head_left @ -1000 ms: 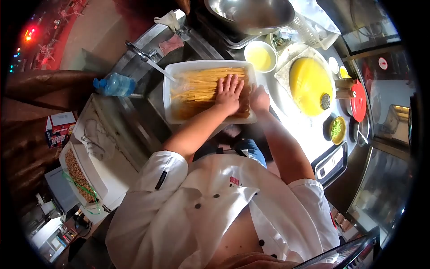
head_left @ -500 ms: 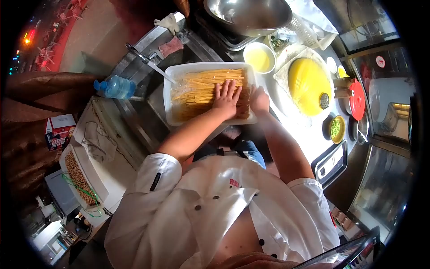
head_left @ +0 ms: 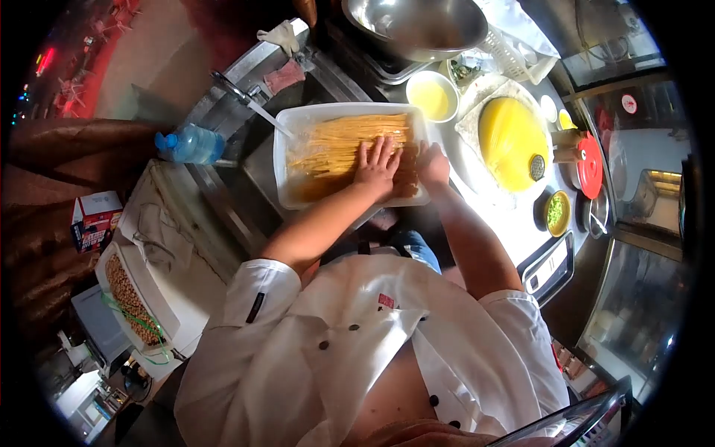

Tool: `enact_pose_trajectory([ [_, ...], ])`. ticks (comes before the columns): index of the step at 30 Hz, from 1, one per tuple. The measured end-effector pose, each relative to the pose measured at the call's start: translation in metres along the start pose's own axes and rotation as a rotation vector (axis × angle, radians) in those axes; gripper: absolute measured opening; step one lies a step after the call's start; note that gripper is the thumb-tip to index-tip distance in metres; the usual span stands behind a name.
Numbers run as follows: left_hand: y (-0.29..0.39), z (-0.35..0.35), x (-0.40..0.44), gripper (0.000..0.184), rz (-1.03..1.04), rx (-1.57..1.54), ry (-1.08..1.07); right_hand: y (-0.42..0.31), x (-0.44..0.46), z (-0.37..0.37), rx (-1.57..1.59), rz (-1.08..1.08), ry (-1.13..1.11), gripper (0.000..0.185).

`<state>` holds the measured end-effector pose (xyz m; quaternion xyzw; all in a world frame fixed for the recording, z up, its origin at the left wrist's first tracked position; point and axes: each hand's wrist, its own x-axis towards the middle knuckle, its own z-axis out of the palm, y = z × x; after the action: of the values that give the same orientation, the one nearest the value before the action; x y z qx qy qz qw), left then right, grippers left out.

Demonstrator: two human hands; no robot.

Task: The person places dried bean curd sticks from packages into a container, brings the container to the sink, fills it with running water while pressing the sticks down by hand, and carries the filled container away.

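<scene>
A white plastic tub (head_left: 289, 113) rests over the sink, with long yellow-orange strips (head_left: 335, 149) lying side by side in water. My left hand (head_left: 377, 173) lies on the strips with its fingers stretched out and slightly spread. At the tub's right end, my right hand (head_left: 432, 165) is closed around the rim; its fingertips are partly hidden. From the tap (head_left: 237, 91), a pale spout or stream reaches the tub's upper left corner.
A blue plastic bottle (head_left: 192, 144) lies at the left. To the right are a bowl of yellow liquid (head_left: 430, 97), a plastic-covered yellow mound (head_left: 510, 141), a red lid (head_left: 592, 165) and chopped greens (head_left: 555, 211). A large steel bowl (head_left: 417, 26) stands behind.
Both hands keep nearly the same places, left on the strips and right at the rim. The view has shifted slightly.
</scene>
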<state>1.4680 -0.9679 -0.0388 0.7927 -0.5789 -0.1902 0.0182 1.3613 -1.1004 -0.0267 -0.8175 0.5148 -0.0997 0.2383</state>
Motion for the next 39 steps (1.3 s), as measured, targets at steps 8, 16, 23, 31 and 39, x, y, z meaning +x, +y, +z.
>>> enact_pose_trajectory([
  [8,-0.004,-0.005,0.003,0.066,0.021,-0.021,-0.058,0.01,0.004,0.01,0.001,-0.024,0.015,0.043],
  [16,-0.035,-0.008,-0.009,0.057,0.27,0.121,0.036,0.0,0.0,-0.002,0.001,0.015,-0.051,0.04],
  [23,-0.028,0.0,-0.003,0.056,0.196,0.257,-0.008,0.003,0.003,0.002,0.004,0.033,-0.072,0.043],
  [31,-0.042,-0.035,-0.026,0.063,0.343,-0.151,0.15,0.003,0.001,-0.001,0.01,0.033,-0.094,0.042],
  [39,-0.009,-0.007,0.012,0.056,0.124,0.0,0.293,0.004,0.001,0.0,0.014,-0.009,-0.053,0.041],
])
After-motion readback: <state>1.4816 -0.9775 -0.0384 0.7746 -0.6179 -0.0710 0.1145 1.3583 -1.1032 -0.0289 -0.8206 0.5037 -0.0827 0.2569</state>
